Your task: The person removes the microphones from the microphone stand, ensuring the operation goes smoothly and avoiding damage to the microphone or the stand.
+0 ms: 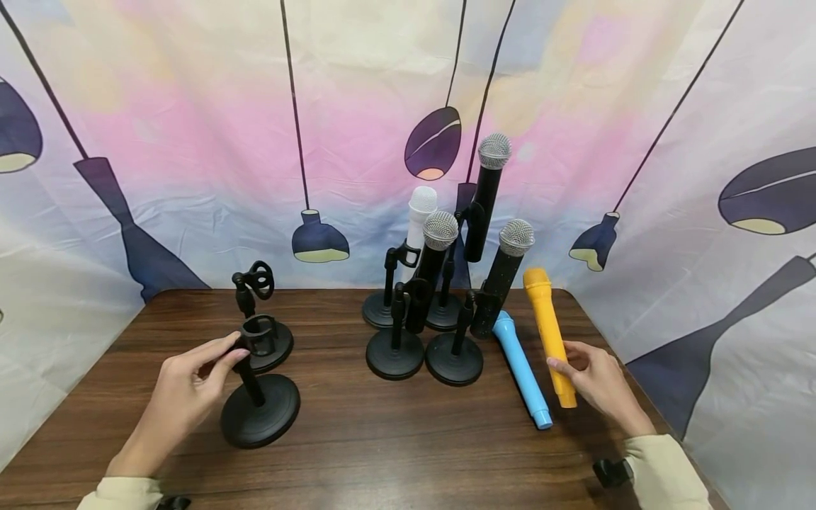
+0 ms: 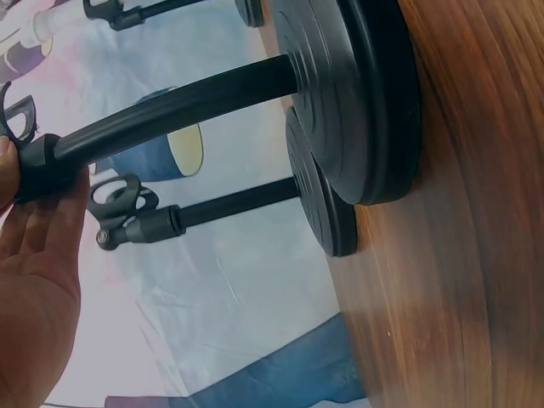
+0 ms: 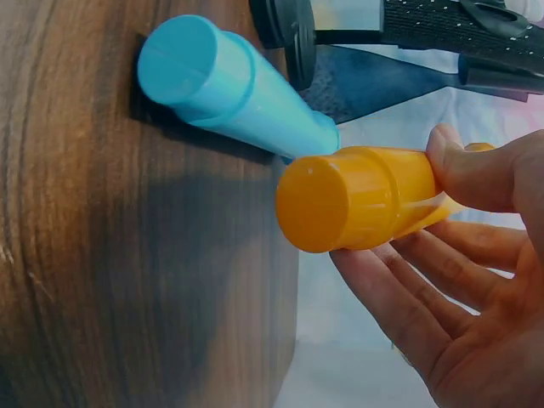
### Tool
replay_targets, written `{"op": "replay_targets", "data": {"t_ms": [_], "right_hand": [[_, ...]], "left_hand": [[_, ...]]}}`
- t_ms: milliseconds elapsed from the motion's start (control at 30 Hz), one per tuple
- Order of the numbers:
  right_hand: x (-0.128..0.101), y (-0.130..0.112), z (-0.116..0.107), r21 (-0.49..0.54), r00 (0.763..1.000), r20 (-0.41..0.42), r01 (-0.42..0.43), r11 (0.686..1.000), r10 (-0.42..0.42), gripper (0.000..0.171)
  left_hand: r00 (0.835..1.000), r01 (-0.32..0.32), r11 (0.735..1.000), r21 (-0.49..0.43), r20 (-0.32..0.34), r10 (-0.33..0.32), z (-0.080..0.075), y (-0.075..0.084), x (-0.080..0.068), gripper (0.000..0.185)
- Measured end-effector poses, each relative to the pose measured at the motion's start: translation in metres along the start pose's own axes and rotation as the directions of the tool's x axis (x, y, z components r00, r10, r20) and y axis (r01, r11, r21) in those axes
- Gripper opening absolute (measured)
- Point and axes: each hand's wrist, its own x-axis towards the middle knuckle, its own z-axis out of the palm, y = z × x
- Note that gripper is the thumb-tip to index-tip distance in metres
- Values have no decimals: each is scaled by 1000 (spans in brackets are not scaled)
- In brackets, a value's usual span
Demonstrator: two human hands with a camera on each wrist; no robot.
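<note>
My left hand [image 1: 232, 350] pinches the neck of an empty black microphone stand [image 1: 260, 411], just under its clip, at the table's left. In the left wrist view my thumb and fingers [image 2: 51, 221] close on the stand's pole [image 2: 170, 106]. My right hand [image 1: 567, 372] holds the lower end of a yellow toy microphone [image 1: 548, 333] at the right, thumb on top and fingers beneath, as the right wrist view shows on the yellow microphone [image 3: 357, 200]. A blue toy microphone [image 1: 521, 368] lies on the table just left of it, also in the right wrist view as the blue microphone [image 3: 229, 85].
A second empty stand [image 1: 274, 347] stands right behind the held one. Several microphones on black stands cluster at the back centre, one white [image 1: 421, 212], the others black with silver grilles [image 1: 487, 191]. A printed cloth backdrop [image 1: 191, 142] surrounds the wooden table [image 1: 382, 453].
</note>
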Motion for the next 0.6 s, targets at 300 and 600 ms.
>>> {"op": "replay_targets", "data": {"t_ms": [300,600], "right_hand": [[-1,6,6,13,996,72,-62,998,61,60],[1,10,10,14,979,154,-141,990,137,64]], "left_hand": [[1000,5,1000,-30,-7,-5,-10,-11,-4,45],[1000,-5,1000,6,-24,5,-17,-17,-4,43]]}}
